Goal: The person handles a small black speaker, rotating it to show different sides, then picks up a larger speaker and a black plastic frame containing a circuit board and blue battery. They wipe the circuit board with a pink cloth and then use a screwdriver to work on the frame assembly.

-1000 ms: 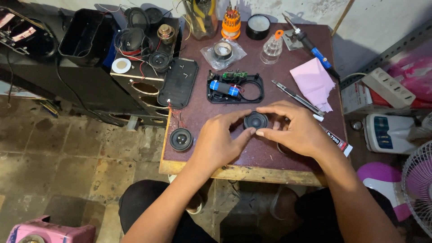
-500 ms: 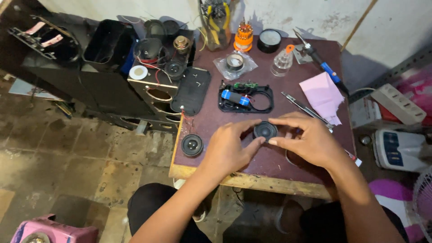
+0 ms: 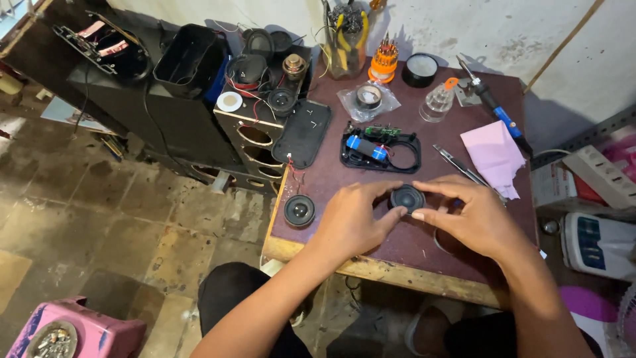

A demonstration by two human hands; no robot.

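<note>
- Held between both hands: small round black speaker driver point(image 3: 407, 197), resting on or just above the dark maroon wooden tabletop point(image 3: 331, 185), near its middle; underside hidden.
- Left hand point(image 3: 350, 222) grasping the driver's left rim with thumb and fingers; palm side out of sight.
- Right hand point(image 3: 469, 217) grasping the right rim, fingertips curled over the top; thin ring-shaped outline on the table partly hidden beneath it.
- Second round black speaker driver with shiny centre point(image 3: 299, 211) lying free near the table's left edge, well apart from the hands.
- Open room between that driver and the left hand; near edge of the table just below both wrists.
- Far of the hands: black oval plastic frame point(image 3: 380, 147) holding a blue cylindrical cell and a small green circuit board.
- Clear plastic jar point(image 3: 344, 40) at the far edge, stuffed with pliers and hand tools, top cut off.
- Orange round holder of screwdriver bits point(image 3: 383, 64) just beside it.
- Pink folded cloth point(image 3: 493, 154) toward the right.
- White appliance point(image 3: 596, 242) at far right, cut off by the frame.
</note>
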